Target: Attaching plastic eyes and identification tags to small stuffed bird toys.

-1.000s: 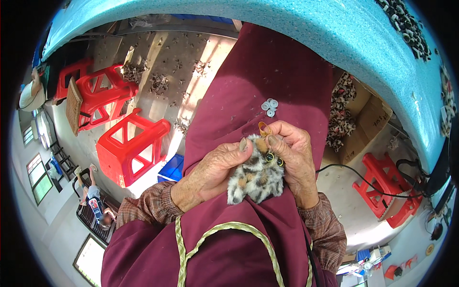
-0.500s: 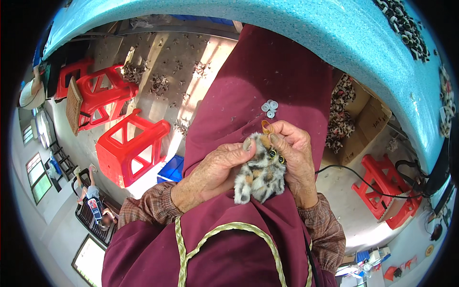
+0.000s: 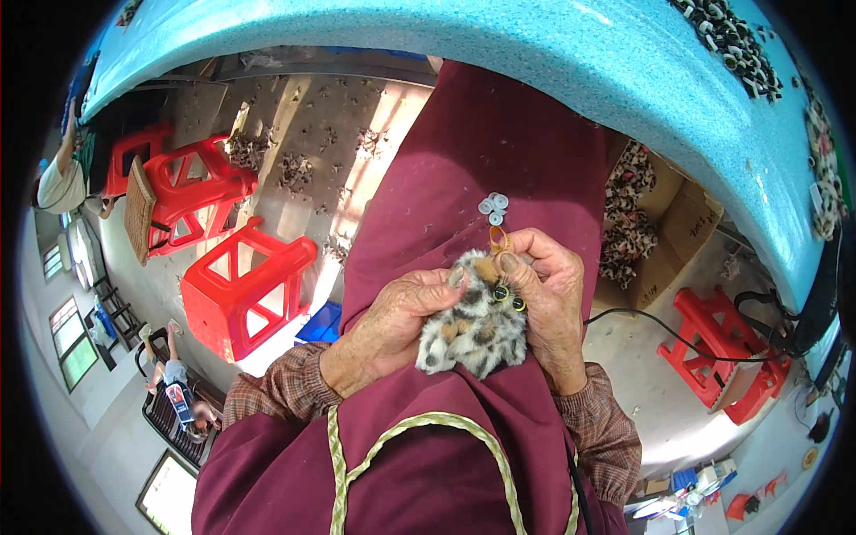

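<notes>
A small spotted plush toy (image 3: 477, 334), white, grey and tan with yellow-and-black eyes, is held above my lap. My left hand (image 3: 397, 312) grips its left side, thumb pressed on the fur. My right hand (image 3: 550, 299) pinches the upper right part, thumb above the eyes. At the toy's top, by my right fingers, stands a tan loop (image 3: 497, 237). Several translucent white discs (image 3: 493, 206) lie on the maroon apron (image 3: 401, 232) just beyond. The side of the toy facing away from me is hidden.
A blue speckled table (image 3: 535, 53) curves across the far side, bearing a heap of small dark pieces (image 3: 736, 53). Below its right part, a cardboard box (image 3: 682, 227) holds furry pieces. Red stools (image 3: 245, 290) stand left, others right. A black cable (image 3: 637, 312) runs right. Another person (image 3: 178, 401) is at left.
The toy has shifted slightly left and turned a little in my hands, its eyes now a bit lower left. Both hands keep hold of it. The view has moved slightly.
</notes>
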